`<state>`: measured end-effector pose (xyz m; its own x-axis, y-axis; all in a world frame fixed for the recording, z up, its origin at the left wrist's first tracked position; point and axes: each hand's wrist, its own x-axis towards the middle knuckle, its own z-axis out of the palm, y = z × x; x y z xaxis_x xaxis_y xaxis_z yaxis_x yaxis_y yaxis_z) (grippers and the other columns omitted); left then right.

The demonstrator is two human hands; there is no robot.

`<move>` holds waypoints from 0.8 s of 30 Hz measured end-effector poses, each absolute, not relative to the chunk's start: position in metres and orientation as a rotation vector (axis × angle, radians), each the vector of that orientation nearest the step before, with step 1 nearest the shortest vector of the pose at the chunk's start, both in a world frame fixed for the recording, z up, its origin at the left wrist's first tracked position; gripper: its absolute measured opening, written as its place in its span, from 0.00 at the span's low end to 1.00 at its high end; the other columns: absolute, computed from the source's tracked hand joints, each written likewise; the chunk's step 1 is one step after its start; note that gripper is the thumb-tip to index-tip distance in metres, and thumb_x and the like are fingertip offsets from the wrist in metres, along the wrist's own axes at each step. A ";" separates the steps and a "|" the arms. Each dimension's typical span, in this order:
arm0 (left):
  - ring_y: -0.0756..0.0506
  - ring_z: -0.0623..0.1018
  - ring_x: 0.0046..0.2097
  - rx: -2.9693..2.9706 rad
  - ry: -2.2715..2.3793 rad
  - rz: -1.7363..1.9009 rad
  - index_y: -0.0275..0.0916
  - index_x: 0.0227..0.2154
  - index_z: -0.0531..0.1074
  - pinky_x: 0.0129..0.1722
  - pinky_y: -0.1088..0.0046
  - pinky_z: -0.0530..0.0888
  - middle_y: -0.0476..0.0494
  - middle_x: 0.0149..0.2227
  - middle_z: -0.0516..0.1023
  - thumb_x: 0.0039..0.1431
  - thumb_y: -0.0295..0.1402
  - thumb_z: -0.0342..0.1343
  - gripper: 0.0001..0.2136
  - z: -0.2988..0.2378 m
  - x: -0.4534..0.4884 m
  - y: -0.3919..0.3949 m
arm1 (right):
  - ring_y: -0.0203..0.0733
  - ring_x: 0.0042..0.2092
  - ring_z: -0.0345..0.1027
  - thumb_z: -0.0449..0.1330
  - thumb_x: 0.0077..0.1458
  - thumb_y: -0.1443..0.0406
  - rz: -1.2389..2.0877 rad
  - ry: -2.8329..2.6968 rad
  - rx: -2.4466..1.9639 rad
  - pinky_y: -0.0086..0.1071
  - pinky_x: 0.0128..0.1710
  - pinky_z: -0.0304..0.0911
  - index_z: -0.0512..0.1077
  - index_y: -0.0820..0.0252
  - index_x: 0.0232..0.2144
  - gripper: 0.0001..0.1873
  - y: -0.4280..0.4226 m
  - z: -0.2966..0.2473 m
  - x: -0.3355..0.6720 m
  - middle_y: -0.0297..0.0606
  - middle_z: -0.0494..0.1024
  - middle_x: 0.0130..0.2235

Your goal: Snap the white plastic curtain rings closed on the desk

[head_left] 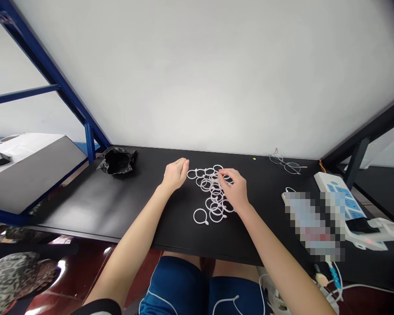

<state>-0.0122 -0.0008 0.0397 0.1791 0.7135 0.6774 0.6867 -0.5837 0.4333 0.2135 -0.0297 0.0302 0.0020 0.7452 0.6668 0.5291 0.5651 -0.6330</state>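
Several thin white rings (200,210), each with a small knob on its rim, lie in a loose, overlapping group on the black table (141,205). One ring lies a little apart at the near left of the group. My left hand (175,175) is closed just left of the rings, its fingers curled inward, so whatever it holds is hidden. Over the right side of the group, my right hand (234,188) pinches with thumb and forefinger at a white ring; the hand partly covers the rings beneath.
A crumpled black plastic bag (118,161) stands at the back left. Eyeglasses (292,167) lie at the back right. Nearer on the right are a blurred-out phone (310,223), a white power strip (325,179) and cables. A white wall rises behind the table, with a blue frame (90,140) at left.
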 end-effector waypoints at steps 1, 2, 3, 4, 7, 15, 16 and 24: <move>0.51 0.59 0.24 2.397 1.396 1.393 0.40 0.22 0.54 0.26 0.72 0.56 0.51 0.22 0.58 0.67 0.31 0.39 0.15 0.040 -0.013 -0.002 | 0.45 0.40 0.73 0.58 0.57 0.67 0.239 -1.662 -1.083 0.40 0.43 0.68 0.74 0.56 0.30 0.06 -0.030 0.030 0.213 0.40 0.80 0.36; 0.50 0.60 0.24 2.404 1.373 1.386 0.40 0.23 0.55 0.26 0.72 0.57 0.50 0.22 0.59 0.66 0.31 0.39 0.14 0.040 -0.013 -0.002 | 0.45 0.40 0.73 0.58 0.57 0.67 0.241 -1.662 -1.084 0.41 0.43 0.68 0.74 0.56 0.30 0.06 -0.030 0.030 0.213 0.39 0.80 0.36; 0.50 0.60 0.24 2.408 1.353 1.382 0.40 0.23 0.56 0.26 0.72 0.57 0.50 0.22 0.59 0.65 0.30 0.39 0.13 0.041 -0.014 -0.003 | 0.45 0.40 0.73 0.58 0.57 0.67 0.242 -1.664 -1.085 0.41 0.43 0.68 0.74 0.56 0.30 0.06 -0.030 0.030 0.213 0.39 0.80 0.36; 0.50 0.60 0.24 2.405 1.342 1.386 0.40 0.23 0.57 0.26 0.72 0.58 0.50 0.22 0.60 0.64 0.30 0.39 0.12 0.041 -0.015 -0.004 | 0.45 0.40 0.73 0.58 0.57 0.67 0.243 -1.665 -1.086 0.41 0.43 0.68 0.74 0.56 0.30 0.06 -0.030 0.029 0.213 0.39 0.80 0.36; 0.49 0.62 0.24 2.379 1.356 1.412 0.40 0.25 0.59 0.27 0.72 0.60 0.50 0.22 0.61 0.64 0.30 0.39 0.11 0.042 -0.015 -0.005 | 0.45 0.40 0.73 0.58 0.57 0.66 0.245 -1.666 -1.087 0.41 0.43 0.68 0.74 0.56 0.30 0.06 -0.031 0.029 0.213 0.39 0.79 0.36; 0.48 0.70 0.33 2.357 1.387 1.381 0.40 0.34 0.62 0.35 0.70 0.67 0.44 0.33 0.69 0.68 0.32 0.37 0.11 0.041 -0.011 -0.002 | 0.45 0.40 0.73 0.58 0.57 0.67 0.245 -1.666 -1.084 0.40 0.43 0.68 0.75 0.56 0.30 0.06 -0.029 0.028 0.213 0.39 0.80 0.36; 0.47 0.70 0.34 2.365 1.361 1.390 0.40 0.35 0.63 0.36 0.70 0.67 0.43 0.34 0.69 0.68 0.33 0.37 0.10 0.040 -0.011 -0.001 | 0.45 0.40 0.73 0.58 0.57 0.67 0.244 -1.665 -1.084 0.40 0.43 0.68 0.75 0.56 0.30 0.06 -0.029 0.028 0.213 0.39 0.80 0.36; 0.45 0.70 0.39 2.341 1.320 1.494 0.38 0.35 0.67 0.41 0.67 0.70 0.40 0.36 0.72 0.67 0.33 0.43 0.10 0.039 -0.010 0.003 | 0.45 0.40 0.73 0.57 0.57 0.66 0.256 -1.665 -1.092 0.41 0.43 0.68 0.75 0.56 0.31 0.06 -0.031 0.029 0.213 0.39 0.79 0.36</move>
